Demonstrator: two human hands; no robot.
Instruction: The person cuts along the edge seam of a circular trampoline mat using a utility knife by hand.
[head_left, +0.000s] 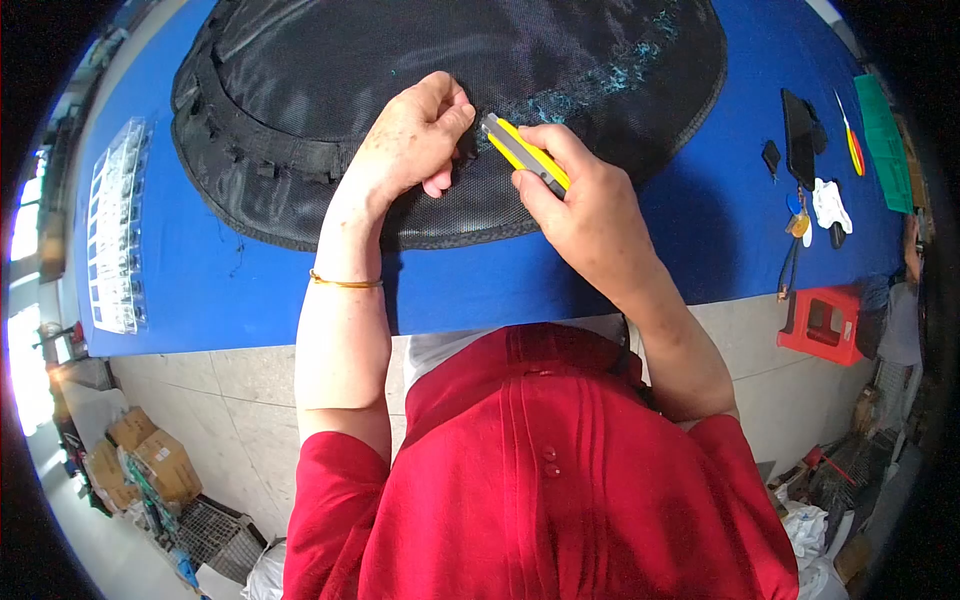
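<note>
A large black mesh fabric piece (330, 60) with a rounded, bound edge lies over the blue table. Frayed light-blue threads (600, 85) run in a band across its right part. My right hand (592, 200) is closed around a yellow and grey utility knife (522, 152), whose tip points up and left, close to my left hand. My left hand (425, 130) rests over the fabric with thumb and forefinger pressed together. Whatever is pinched there is too small or hidden to name. Along the fabric's left side curves a black strap (290, 155) with small loops.
On the blue table (480, 290), a clear plastic tray (118, 225) lies at left. At right are a black phone (798, 135), keys (798, 222), a yellow-red tool (854, 150) and a green tray (882, 145). A red stool (825, 325) and cardboard boxes (165, 465) stand below.
</note>
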